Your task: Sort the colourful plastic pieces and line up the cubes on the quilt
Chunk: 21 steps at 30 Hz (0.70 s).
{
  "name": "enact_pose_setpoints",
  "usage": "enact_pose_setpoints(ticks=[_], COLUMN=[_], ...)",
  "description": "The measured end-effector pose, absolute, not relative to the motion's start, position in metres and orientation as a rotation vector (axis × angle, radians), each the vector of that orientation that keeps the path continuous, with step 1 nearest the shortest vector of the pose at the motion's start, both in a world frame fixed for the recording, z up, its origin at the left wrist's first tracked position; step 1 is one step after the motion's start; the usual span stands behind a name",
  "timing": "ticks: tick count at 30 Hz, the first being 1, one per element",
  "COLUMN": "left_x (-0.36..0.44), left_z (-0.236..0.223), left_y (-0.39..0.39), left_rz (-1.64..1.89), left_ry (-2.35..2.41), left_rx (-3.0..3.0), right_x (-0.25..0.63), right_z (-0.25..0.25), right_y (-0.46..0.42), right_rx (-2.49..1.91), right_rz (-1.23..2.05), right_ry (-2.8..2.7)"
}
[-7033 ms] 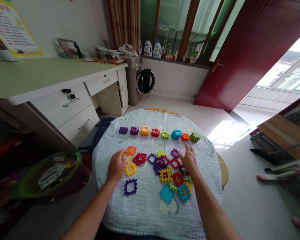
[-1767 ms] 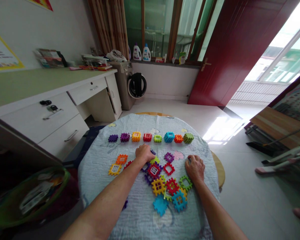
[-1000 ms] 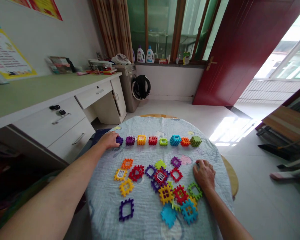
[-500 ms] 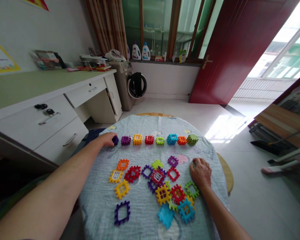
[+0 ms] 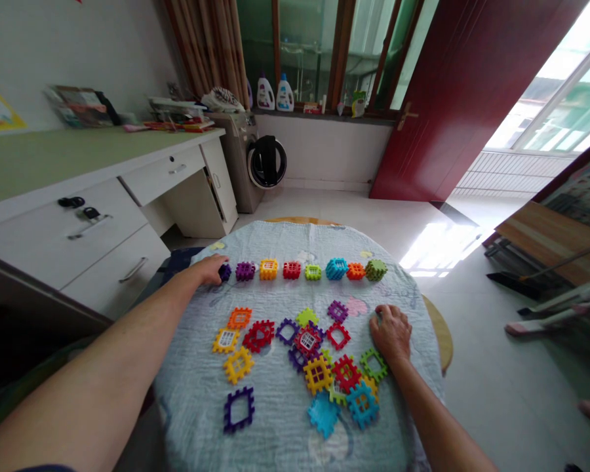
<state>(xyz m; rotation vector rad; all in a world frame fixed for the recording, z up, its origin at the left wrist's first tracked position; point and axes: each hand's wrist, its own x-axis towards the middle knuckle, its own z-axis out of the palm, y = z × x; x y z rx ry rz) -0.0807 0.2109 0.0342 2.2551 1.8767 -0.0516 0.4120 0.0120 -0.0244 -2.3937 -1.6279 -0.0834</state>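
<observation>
My left hand (image 5: 211, 269) reaches to the far left end of a row of stacked plastic tiles, its fingers closed around a dark purple tile stack (image 5: 225, 272). To its right in the row stand a purple stack (image 5: 245, 271), a yellow stack (image 5: 268, 269) and a red stack (image 5: 292, 270), followed by green, blue, orange and olive ones. My right hand (image 5: 392, 329) rests on the cloth at the right, fingers loosely bent and apart, holding nothing. Nearest to it lies a green frame tile (image 5: 373, 364). Loose notched tiles, such as a dark purple frame (image 5: 238, 410), spread in front of me.
A pale blue cloth (image 5: 191, 406) covers the round table. On the left runs a desk with white drawers (image 5: 103, 262). Behind are a washing machine (image 5: 240, 157) with its door open and a red door (image 5: 452, 98). A wooden stool (image 5: 440, 331) shows at the right edge.
The view has shifted slightly, so everything sits a little higher and to the left. My left hand stays at the dark purple stack, and my right hand stays resting on the cloth.
</observation>
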Motion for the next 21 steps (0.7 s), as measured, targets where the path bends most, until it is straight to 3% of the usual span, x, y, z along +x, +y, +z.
enact_pose_setpoints(ticks=[5,9,14,21], left_x=[-0.065,-0.019,0.047,0.084], left_z=[0.055,0.068,0.053,0.038], left_y=[0.173,0.110,0.054,0.059], left_rz=[0.082,0.339,0.155,-0.117], left_ry=[1.926,1.553,1.115,0.997], left_rx=[2.426,2.612,2.578,2.603], right_x=[0.411,0.411,0.411,0.411], right_z=[-0.022,-0.022,-0.022,-0.022], right_y=[0.012,0.011,0.010,0.010], right_rx=[-2.404,-2.404,-2.402,-2.397], right_rz=[-0.077,-0.075,-0.074,-0.068], right_ry=[-1.622,-1.627,-1.636,-1.629])
